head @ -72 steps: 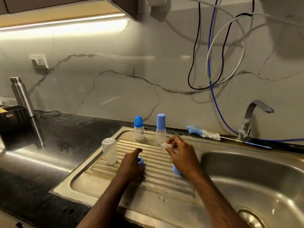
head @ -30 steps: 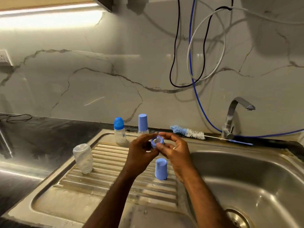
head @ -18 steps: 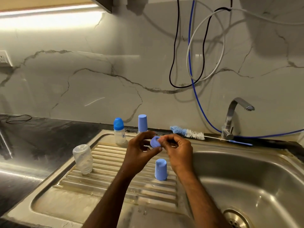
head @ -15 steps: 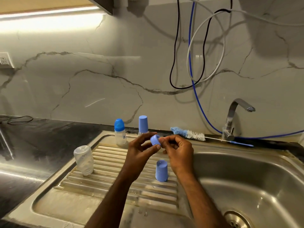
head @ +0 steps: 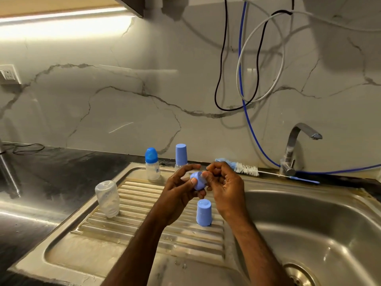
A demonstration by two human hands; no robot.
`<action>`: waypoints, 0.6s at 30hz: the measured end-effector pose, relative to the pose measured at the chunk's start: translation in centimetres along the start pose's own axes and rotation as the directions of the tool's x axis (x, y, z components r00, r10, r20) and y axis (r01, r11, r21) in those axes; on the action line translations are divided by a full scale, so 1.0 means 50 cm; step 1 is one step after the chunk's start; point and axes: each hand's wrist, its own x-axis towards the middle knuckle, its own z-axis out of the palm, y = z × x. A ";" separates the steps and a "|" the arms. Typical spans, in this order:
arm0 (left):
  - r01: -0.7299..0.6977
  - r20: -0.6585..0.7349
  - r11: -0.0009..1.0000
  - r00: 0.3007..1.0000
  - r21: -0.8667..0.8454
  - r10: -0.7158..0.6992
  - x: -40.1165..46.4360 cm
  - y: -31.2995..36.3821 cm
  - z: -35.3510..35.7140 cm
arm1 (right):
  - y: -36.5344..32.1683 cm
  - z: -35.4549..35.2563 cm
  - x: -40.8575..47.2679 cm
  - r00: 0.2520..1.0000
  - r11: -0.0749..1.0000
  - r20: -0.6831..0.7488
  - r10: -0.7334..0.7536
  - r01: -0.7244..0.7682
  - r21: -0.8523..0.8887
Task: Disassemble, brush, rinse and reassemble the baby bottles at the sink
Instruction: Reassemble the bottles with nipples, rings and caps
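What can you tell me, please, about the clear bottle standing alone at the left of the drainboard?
The clear bottle is a small, see-through plastic body with no cap, collar or teat on it. It stands upside down, mouth on the ribbed drainboard, its rounded base up, leaning slightly. It looks empty, with a faint haze or droplets inside. It sits at the drainboard's left edge, apart from the other bottles; neither hand touches it.

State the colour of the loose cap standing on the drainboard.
Light blue cap, seen best in the head view.
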 end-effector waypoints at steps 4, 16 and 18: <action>0.017 -0.063 1.000 0.998 -0.016 -0.018 0.005 -0.002 0.003 | 0.008 -0.018 0.010 0.992 1.000 0.126 0.011 -0.009 -0.021; 0.067 -0.017 0.998 0.998 -0.019 -0.068 -0.001 -0.002 0.001 | -0.003 -0.042 0.013 0.975 0.968 0.197 0.101 -0.142 0.205; 0.073 0.001 0.996 0.997 -0.044 -0.073 -0.001 -0.003 0.005 | 0.000 -0.043 0.012 0.973 0.941 0.186 0.138 -0.187 0.281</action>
